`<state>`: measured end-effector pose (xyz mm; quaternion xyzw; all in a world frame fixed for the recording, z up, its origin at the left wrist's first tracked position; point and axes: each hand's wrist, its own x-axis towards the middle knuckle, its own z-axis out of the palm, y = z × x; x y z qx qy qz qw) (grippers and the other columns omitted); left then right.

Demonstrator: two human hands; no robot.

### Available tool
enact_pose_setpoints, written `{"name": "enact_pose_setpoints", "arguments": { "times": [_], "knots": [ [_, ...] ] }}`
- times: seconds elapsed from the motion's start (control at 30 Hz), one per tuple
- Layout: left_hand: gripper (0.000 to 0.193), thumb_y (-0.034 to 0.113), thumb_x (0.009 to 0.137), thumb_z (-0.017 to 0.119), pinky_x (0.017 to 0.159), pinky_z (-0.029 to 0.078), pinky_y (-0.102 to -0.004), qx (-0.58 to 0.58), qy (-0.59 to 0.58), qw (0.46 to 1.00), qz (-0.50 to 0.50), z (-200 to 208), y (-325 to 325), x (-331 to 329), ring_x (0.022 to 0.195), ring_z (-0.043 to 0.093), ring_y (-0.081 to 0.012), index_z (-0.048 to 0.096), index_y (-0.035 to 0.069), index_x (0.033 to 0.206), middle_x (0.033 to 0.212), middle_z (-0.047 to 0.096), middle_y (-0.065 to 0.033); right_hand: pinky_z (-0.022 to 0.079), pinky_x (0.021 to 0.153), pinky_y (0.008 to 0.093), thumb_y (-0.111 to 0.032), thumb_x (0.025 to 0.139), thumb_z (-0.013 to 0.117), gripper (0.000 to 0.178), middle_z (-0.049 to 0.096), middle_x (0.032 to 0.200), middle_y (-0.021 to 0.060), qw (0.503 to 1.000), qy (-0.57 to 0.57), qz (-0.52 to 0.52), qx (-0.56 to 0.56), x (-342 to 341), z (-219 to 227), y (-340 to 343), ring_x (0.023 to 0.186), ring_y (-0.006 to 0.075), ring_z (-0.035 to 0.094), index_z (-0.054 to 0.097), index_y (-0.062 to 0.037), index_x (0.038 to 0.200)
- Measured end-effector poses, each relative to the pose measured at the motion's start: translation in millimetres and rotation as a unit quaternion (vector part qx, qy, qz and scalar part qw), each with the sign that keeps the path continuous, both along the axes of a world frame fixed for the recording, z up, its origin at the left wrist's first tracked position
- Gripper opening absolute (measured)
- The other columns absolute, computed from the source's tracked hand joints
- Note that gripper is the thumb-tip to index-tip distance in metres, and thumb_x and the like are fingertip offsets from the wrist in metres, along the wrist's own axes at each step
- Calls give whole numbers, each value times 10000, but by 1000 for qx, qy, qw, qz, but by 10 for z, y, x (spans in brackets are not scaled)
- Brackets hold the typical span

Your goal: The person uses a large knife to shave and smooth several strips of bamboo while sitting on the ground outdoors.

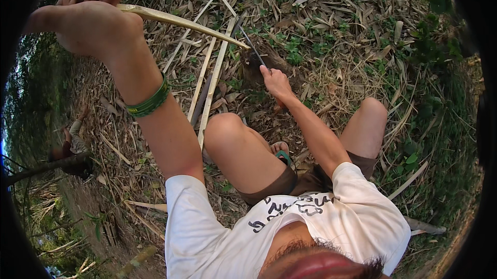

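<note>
Strip in your left hand, knife in your right, the two meeting in view near 12 o'clock.
Your left hand [98, 20] is at 10 o'clock, fingers curled closed round one end of the pale strip [186, 20]; the strip runs through 11, free end at 12, right by the knife [254, 49] blade, can't tell if touching. Your right hand [278, 83], toward 1 o'clock, has its fingers wrapped on the handle, blade pointing to 11, over a brown wood chunk [277, 61]. More strips [219, 69] lie on leaf litter [331, 35] at 11. Green band [150, 102] on your left wrist; green sandal [284, 157] between 4 and 5; another person [77, 142] at 9.
</note>
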<state>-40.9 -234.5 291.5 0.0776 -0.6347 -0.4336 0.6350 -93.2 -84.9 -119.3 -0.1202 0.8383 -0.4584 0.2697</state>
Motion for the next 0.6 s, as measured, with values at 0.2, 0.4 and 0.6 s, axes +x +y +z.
{"name": "enact_pose_setpoints", "arguments": {
  "times": [0.2, 0.4, 0.6],
  "knots": [
    [667, 721, 979, 157, 492, 204, -319, -1, 5, 1000, 25, -12, -140, 47, 517, 183, -164, 235, 89, 781, 580, 271, -71, 510, 712, 459, -557, 1005, 466, 635, 666, 757, 181, 991, -127, -5, -33, 10, 224, 7, 711, 332, 669, 644, 38, 872],
    [630, 695, 979, 178, 500, 202, -308, 14, 4, 999, 39, -5, -310, 17, 527, 202, -162, 244, 99, 786, 586, 277, -73, 491, 656, 443, -560, 1018, 460, 656, 626, 692, 192, 993, 15, -24, -115, -2, -353, 111, 673, 376, 642, 614, 47, 821],
    [673, 720, 993, 76, 471, 176, -262, 91, 36, 992, 78, 45, -260, -77, 525, 207, -109, 300, 124, 777, 607, 320, -16, 445, 518, 330, -585, 1016, 474, 611, 549, 632, 56, 977, -185, -10, -106, -72, 183, 165, 540, 143, 518, 587, -19, 814]
  ]
}}
